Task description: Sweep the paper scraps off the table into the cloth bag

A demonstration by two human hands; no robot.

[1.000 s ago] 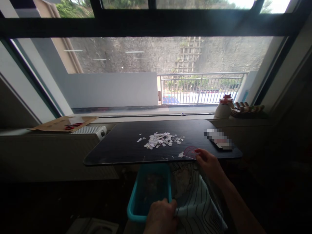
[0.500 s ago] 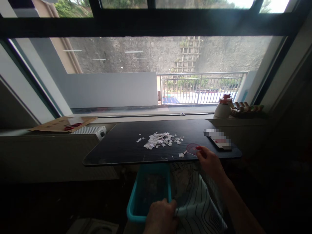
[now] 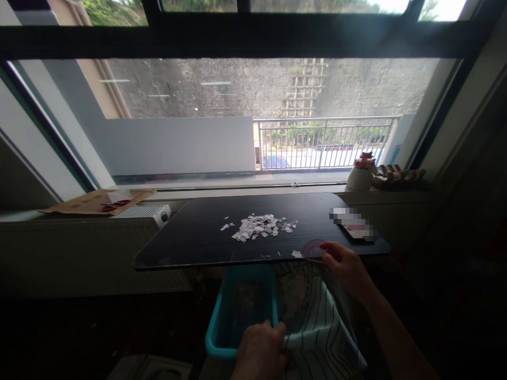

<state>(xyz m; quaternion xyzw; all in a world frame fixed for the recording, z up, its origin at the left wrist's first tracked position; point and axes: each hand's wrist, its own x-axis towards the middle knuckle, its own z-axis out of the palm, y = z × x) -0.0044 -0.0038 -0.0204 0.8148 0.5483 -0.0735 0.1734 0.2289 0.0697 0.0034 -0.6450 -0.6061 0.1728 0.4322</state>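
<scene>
Pink protractor point(image 3: 312, 248) at near edge of tabletop point(image 3: 190, 243), right of centre. Right hand point(image 3: 348, 266) grip clamped on its right end. Paper scraps point(image 3: 261, 227) piled mid-tabletop, with one stray just beside the protractor. Left hand point(image 3: 259, 351) grip closed on near rim of teal bin point(image 3: 222, 338), below the tabletop edge.
</scene>
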